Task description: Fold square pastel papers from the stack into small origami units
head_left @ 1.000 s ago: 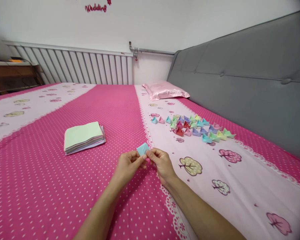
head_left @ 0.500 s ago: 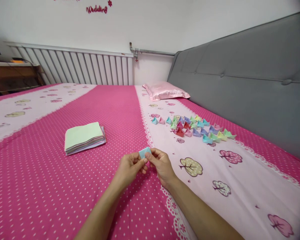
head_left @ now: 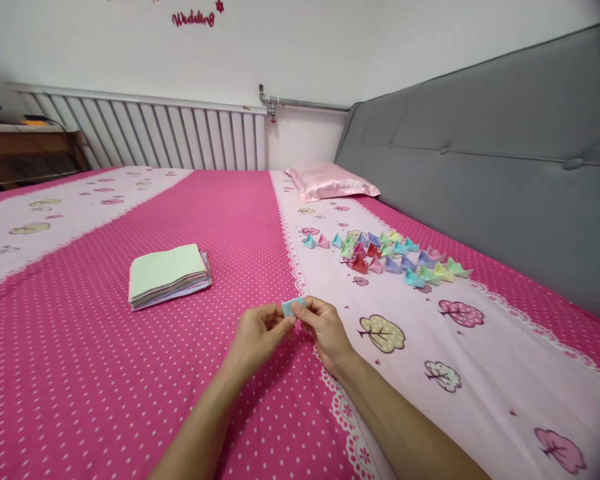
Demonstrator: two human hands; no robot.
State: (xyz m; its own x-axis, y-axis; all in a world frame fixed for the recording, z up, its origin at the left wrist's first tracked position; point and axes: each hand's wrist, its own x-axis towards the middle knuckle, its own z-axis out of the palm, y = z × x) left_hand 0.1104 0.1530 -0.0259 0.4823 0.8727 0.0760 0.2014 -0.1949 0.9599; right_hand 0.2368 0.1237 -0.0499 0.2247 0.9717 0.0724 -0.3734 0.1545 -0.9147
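Note:
A small folded piece of light blue paper [head_left: 291, 307] is pinched between both hands, above the pink bedspread. My left hand [head_left: 258, 331] grips its left and lower edge with thumb and fingers. On the other side, my right hand [head_left: 325, 329] has its thumb pressed flat on the paper's face, fingers behind it. Some of the paper is covered by the fingertips. Further right, several small folded paper boats [head_left: 393, 265] in blue, pink, red, green, yellow and purple stand grouped on the bed.
To the left lies a stack of coloured paper sheets [head_left: 167, 272], pale green on top. A pink satin pillow [head_left: 330, 181] rests at the far side against the grey padded headboard [head_left: 480, 127]. Behind the bed is a white radiator [head_left: 180, 133].
The blue paper has turned in my fingers and now shows as a narrower strip, no longer a slanted square. Both hands have stayed in about the same place.

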